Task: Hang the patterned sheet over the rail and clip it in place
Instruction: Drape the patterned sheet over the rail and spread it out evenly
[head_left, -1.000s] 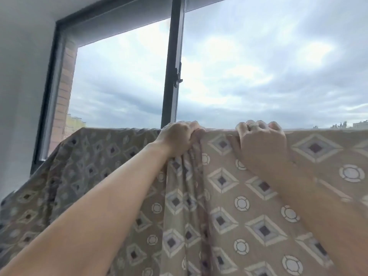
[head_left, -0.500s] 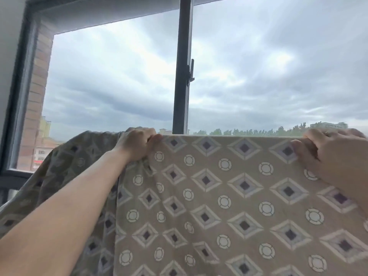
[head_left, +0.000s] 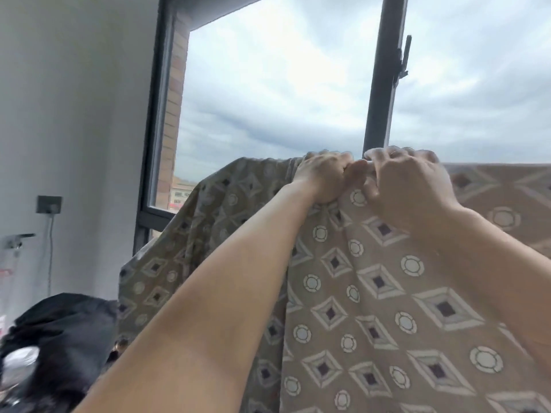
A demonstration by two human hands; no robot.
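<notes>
- The window (head_left: 298, 84) with its dark frame fills the background, cloudy sky beyond it.
- The patterned sheet (head_left: 372, 293) (brown, with diamonds and rings) hangs in front of the window; its top edge runs level to the right of the hands and slumps to the left of them.
- The left hand (head_left: 323, 177) is fisted on bunched cloth at the top edge.
- The right hand (head_left: 408, 183), just beside it, curls its fingers over that edge, pinching the fabric.
- A dark wall socket (head_left: 49, 204) sits at left.
</notes>
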